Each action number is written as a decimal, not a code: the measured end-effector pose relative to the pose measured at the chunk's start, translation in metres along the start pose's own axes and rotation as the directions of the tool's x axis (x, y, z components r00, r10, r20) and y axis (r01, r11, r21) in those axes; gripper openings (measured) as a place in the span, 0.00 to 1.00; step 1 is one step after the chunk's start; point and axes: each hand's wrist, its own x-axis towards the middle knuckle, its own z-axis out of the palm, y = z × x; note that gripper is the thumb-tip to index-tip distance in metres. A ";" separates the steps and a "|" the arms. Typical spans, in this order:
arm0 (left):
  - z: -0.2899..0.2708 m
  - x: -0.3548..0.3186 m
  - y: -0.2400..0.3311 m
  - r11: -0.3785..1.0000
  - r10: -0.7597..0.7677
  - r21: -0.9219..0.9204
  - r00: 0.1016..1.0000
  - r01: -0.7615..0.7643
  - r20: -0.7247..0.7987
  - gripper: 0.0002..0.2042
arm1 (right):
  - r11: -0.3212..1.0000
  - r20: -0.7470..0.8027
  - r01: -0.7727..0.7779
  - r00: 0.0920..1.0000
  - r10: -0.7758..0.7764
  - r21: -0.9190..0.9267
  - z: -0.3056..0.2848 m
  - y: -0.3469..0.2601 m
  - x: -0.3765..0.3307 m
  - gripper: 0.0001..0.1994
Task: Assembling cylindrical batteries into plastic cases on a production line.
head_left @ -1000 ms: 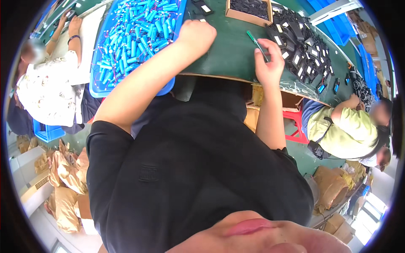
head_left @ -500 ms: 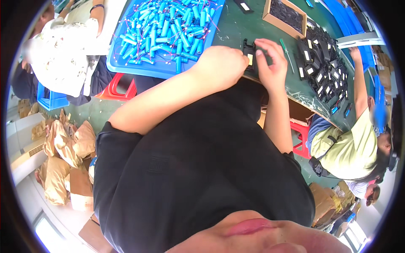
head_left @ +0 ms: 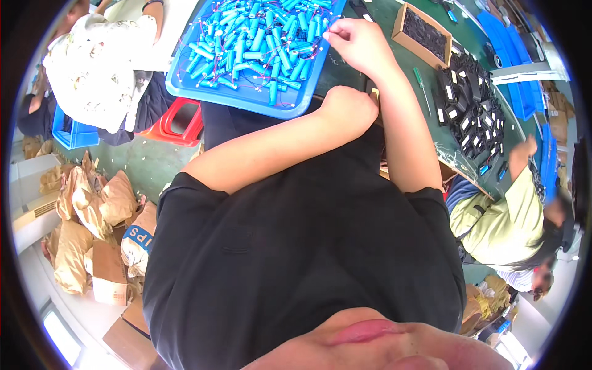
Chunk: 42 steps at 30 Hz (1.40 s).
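My left hand is curled closed at the near edge of the green table, around a black plastic case; only a bit of the case with its pale label shows, the rest hidden by my hand and right forearm. My right hand is stretched forward above it, thumb and fingertips pinched at the right rim of a blue tray. What sits between those fingertips is too small to make out. Blue cylindrical batteries with thin red and dark wires and white connectors are heaped in the tray.
Right of my hands lie a green-handled screwdriver, a cardboard box of small black parts and a pile of black cases. Co-workers sit at the left and right. A red stool stands below the tray's left side.
My right hand has left the black case and moved forward and left to the tray's rim, its fingers now pinched. My left hand has stayed by the case. The view has shifted slightly.
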 end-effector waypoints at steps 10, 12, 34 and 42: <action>-0.005 0.001 -0.008 1.000 0.007 0.007 0.999 -0.007 0.040 0.26 | 0.809 -0.209 0.021 0.970 0.127 0.588 -0.024 0.035 0.002 0.10; -0.004 0.003 -0.011 1.000 0.026 0.002 0.998 -0.026 -0.049 0.24 | 0.577 -0.203 0.094 0.971 0.128 0.811 -0.027 0.037 -0.003 0.16; -0.221 -0.201 -0.094 0.550 -0.119 -0.319 0.306 -0.771 -0.945 0.08 | 0.942 -0.605 -0.219 0.724 0.331 0.253 -0.053 0.121 -0.125 0.07; -0.226 -0.199 -0.098 0.545 -0.240 -0.382 0.297 -0.747 -0.924 0.08 | 0.852 -0.549 -0.215 0.830 -0.098 -0.477 -0.038 0.096 -0.133 0.16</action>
